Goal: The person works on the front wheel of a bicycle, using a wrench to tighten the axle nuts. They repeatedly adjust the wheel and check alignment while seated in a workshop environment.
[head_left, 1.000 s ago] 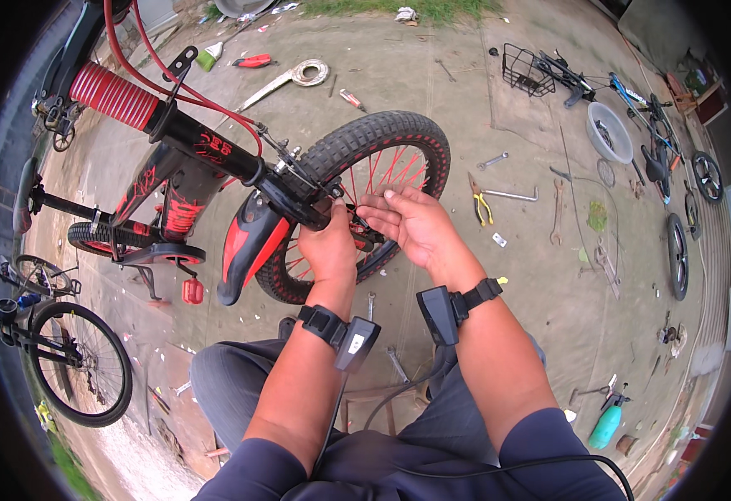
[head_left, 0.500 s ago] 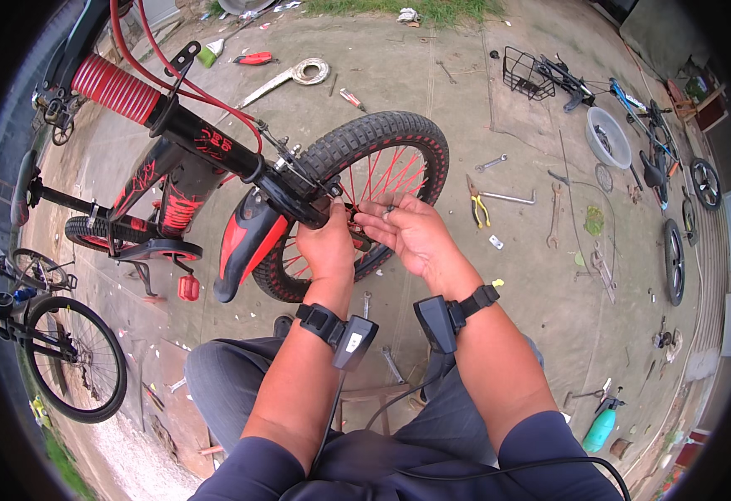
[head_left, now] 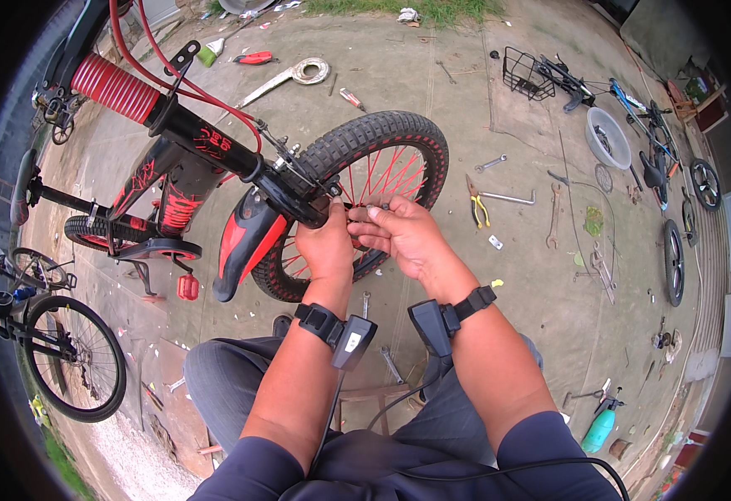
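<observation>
head view of work at a bike [head_left: 207, 149], which extends from the upper left to the centre. its fork [head_left: 282, 194] ends beside the front tyre [head_left: 374, 132]; the red-and-black fender [head_left: 253, 244] hangs to the left. the left hand [head_left: 325, 249] is raised at the fork's lower end, fingertips against or just beside it; whether it grips anything cannot be told. the right hand [head_left: 405, 234] is near the hub, fingers bent and thumb drawn toward them; whether a small part is pinched there cannot be told. right of the tyre, on the ground: yellow-handled pliers [head_left: 478, 207], an l-shaped bar [head_left: 507, 198] and a spanner [head_left: 491, 163]. farther right: a basin [head_left: 624, 150].
</observation>
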Available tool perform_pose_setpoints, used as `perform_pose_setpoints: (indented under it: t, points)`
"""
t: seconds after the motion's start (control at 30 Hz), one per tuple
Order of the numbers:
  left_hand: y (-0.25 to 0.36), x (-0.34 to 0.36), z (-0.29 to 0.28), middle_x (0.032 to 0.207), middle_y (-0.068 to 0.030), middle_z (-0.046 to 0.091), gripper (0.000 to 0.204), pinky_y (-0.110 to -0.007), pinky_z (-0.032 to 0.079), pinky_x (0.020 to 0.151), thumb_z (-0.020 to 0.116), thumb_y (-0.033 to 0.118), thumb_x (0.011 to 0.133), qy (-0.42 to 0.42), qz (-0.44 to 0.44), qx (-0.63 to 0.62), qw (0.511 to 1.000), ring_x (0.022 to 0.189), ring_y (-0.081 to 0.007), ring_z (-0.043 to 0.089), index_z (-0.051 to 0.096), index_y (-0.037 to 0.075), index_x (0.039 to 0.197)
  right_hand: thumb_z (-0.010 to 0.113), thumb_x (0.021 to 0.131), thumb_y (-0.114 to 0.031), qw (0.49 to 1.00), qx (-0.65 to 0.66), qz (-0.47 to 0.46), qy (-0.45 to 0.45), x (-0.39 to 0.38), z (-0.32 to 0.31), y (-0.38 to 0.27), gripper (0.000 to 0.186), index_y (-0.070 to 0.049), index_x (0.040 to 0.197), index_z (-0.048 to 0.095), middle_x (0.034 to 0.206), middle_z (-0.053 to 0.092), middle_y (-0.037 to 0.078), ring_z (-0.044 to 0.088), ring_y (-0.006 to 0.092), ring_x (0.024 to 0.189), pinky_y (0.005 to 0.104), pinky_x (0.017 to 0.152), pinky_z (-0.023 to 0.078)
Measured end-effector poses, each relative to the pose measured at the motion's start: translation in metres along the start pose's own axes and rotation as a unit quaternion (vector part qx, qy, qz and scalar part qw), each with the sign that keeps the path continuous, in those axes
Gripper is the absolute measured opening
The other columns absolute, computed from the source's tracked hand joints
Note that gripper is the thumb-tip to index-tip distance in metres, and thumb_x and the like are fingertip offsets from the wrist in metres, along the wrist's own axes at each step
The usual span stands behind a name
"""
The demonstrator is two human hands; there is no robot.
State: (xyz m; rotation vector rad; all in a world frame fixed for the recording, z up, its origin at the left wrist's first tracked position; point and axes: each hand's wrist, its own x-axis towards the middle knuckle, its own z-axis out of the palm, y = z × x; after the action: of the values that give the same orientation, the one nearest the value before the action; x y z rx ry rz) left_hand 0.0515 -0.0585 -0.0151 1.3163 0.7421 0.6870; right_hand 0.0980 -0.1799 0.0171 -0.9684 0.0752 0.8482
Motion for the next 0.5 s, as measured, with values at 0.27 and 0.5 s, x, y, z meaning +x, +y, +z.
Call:
perform_pose_setpoints:
  t: [0.27, 0.5]
  points:
    - [-0.002, 0.001, -0.001, 0.083, -0.0031, 0.066, 0.007, -0.027, 0.049, 0.063, 0.065, 0.005, 0.093, -0.012, -0.016, -0.028, 0.999, 0.07, -0.01, 0.06, 0.066, -0.001, 0.094, 0.06, 0.098, -0.006, 0.996, -0.071, -0.051, 0.001, 0.005, 0.003, 0.007, 0.023, 0.002, 0.119, 0.062, 0.096, 0.07, 0.007, 0.065, 0.0101, 0.076, 0.023, 0.066, 0.054]
    - [0.007, -0.003, 0.001, 0.077, -0.0024, 0.067, 0.008, -0.026, 0.047, 0.053, 0.065, 0.009, 0.093, -0.008, -0.001, -0.006, 1.0, 0.063, -0.0083, 0.058, 0.065, 0.001, 0.09, 0.064, 0.094, -0.005, 0.989, -0.097, -0.106, 0.017, 0.015, 0.014, 0.01, 0.013, 0.002, 0.106, 0.065, 0.087, 0.067, 0.004, 0.063, 0.0085, 0.072, 0.0215, 0.062, 0.05]
